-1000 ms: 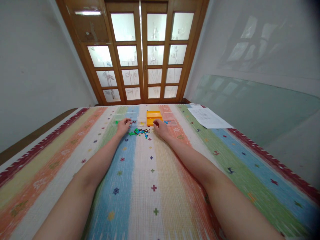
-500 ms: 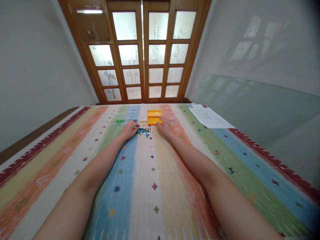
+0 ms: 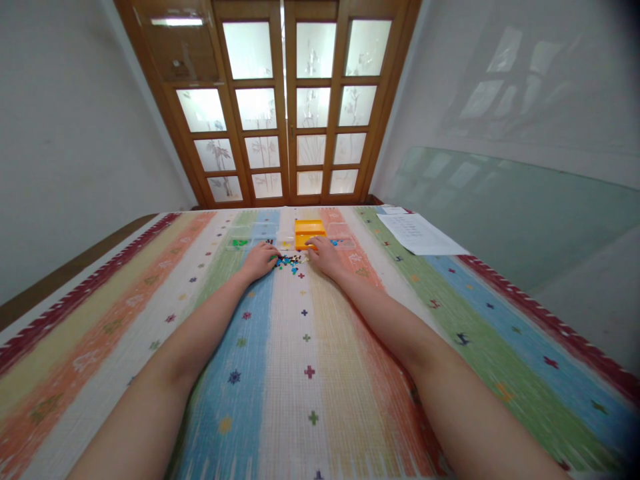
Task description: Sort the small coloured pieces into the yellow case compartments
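Observation:
A small pile of loose mixed-colour pieces [image 3: 289, 261], blue, dark and pale, lies on the striped cloth; the pieces are too small to name. At the pile's left edge rests my left hand [image 3: 259, 261], its fingers loosely curved and apart, with nothing visible in them. My right hand [image 3: 325, 256] is at the right of the pile, by the front of an open orange box [image 3: 310, 227]. Its fingers are stretched and slightly apart over the box's near edge, with nothing visible between them. Green pieces [image 3: 240, 243] sit in a clear container left of the box.
Clear containers flank the orange box; blue pieces [image 3: 337, 243] lie in the right one and yellow bits [image 3: 285, 244] in one on the left. Printed paper sheets [image 3: 423, 233] lie at the far right. Beyond the table's far edge stand wooden glazed doors [image 3: 286, 133].
My right hand has drawn back from over the orange box toward the pile, shifting slightly left. Blue pieces in the right clear container now show. My left hand stays nearly still.

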`<state>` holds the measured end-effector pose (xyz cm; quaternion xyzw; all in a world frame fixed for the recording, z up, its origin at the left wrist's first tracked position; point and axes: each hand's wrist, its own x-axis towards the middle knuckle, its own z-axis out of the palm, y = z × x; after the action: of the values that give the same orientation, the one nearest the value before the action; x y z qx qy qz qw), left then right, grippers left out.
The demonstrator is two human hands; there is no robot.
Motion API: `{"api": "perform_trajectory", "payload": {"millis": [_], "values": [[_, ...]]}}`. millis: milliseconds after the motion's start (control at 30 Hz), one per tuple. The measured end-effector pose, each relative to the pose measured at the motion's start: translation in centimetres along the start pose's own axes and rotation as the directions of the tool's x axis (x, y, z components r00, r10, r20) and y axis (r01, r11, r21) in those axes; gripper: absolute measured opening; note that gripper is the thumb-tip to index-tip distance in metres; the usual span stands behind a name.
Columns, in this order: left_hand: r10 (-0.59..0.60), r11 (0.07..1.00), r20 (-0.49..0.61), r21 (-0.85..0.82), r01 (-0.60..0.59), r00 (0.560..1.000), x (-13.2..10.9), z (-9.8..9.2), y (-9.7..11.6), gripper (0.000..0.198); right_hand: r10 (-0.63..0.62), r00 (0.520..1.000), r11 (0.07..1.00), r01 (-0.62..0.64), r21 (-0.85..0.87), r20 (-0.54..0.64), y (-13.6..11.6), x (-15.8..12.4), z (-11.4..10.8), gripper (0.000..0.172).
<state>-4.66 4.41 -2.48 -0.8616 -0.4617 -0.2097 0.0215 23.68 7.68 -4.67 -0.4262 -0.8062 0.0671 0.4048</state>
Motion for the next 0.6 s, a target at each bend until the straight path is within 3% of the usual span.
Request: {"api": "perform_trajectory", "payload": {"millis": [333,600], "values": [[-0.109,0.990,-0.017,0.089,0.110,0.994,-0.08,-0.27,0.09,0.029,-0.014,1.000,1.000,0.014,0.003,0.017,-0.43,-0.10,-0.29,0.021],[-0.074,0.997,0.017,0.035,0.074,0.997,-0.09,-0.38,0.24,0.031,-0.010,0.999,1.000,0.010,-0.007,0.036,-0.98,-0.08,-0.64,0.020]]}}
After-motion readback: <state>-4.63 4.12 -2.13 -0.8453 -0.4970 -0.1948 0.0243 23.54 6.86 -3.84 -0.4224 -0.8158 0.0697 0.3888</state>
